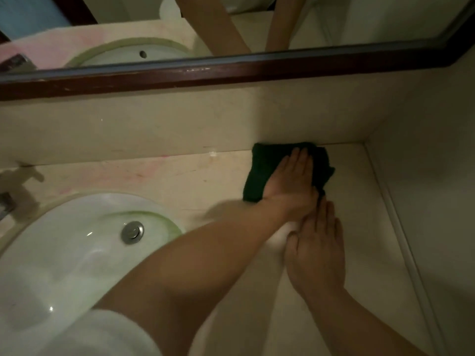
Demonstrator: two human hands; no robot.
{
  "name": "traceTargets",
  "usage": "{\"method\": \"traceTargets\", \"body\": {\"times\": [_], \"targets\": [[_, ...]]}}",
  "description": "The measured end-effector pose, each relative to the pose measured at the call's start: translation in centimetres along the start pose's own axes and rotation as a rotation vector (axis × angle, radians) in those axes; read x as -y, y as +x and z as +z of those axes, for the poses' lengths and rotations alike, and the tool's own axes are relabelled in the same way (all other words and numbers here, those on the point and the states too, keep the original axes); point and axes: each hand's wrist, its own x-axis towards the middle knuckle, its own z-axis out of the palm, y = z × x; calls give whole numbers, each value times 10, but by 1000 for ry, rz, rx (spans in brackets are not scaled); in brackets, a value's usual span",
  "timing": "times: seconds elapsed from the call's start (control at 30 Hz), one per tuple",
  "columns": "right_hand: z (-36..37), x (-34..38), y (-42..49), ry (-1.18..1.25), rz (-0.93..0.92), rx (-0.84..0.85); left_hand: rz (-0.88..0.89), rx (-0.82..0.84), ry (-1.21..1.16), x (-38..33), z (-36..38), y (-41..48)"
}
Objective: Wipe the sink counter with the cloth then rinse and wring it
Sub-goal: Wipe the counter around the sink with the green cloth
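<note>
Cloth (259,173): dk green, folded, far rt end of counter (359,227), against back wall, prob. to work seam
L hand (290,178): flat, fingers together, pressing cloth for wipe
R hand (317,247): flat on counter, prob. bracing lean
Sink (64,253): left, rinse not yet begun

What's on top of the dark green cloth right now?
The left hand lies flat on the cloth, fingers straight. The counter beneath the cloth is hidden, as is the cloth's middle under that hand.
</note>
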Motion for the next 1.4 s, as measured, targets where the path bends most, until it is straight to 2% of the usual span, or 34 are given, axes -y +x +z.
{"method": "traceTargets", "body": {"times": [0.1,0.17,0.23,0.33,0.43,0.5,0.6,0.73,0.83,0.93,1.03,1.17,1.27,1.4], "targets": [[-5,-3,-2,-37,5,36,156,-48,-32,29,-5,-22],[-9,-1,-1,-26,8,45,130,-60,-91,65,-2,-52],[-11,1,0,-17,10,59,9,-81,-63,114,4,-86],[-12,3,0,19,25,41,-262,-111,-14,164,11,-123],[-16,1,0,50,41,33,-477,-139,-17,158,13,-116],[-18,0,-1,95,18,39,-516,-134,-45,139,12,-104],[-26,-14,-1,241,25,3,-355,-130,-31,91,11,-78],[-17,-79,-3,177,226,-150,-8,-104,-133,-6,14,-50],[-6,-100,-7,159,166,-173,308,-54,-114,-61,22,-47],[0,-99,-3,156,169,-149,502,-52,-65,-77,21,-26],[-1,-99,0,192,180,-187,491,-36,-75,-73,8,13],[-3,-99,0,130,149,-116,327,-52,-77,-50,-3,40],[-8,-98,2,107,140,-101,193,-142,-74,-2,-1,18],[-10,-90,0,95,139,-70,32,-148,-26,58,12,-48]]}}
